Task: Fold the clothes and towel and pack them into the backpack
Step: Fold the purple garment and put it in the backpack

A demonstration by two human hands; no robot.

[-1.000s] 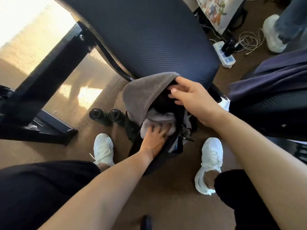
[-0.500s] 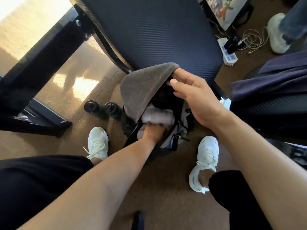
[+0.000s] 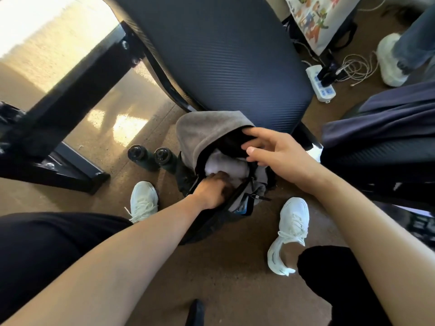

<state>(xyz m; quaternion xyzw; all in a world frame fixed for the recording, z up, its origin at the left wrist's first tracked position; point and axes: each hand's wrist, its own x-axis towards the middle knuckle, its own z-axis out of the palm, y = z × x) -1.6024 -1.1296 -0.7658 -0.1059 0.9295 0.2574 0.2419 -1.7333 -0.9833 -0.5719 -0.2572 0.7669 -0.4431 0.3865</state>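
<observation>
The backpack (image 3: 202, 231) sits on the floor (image 3: 164, 267), mid-frame. The left hand (image 3: 211, 189) pushes white clothes (image 3: 226, 164) down, its fingers hidden. The right hand (image 3: 277, 151), fingers spread, touches its top. The grey towel (image 3: 202, 130), hanging over the edge, may slip out.

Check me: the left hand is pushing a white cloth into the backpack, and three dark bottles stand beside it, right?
Not three: the head view shows two dark bottles beside the backpack. The left hand does press the white cloth into it.
</observation>
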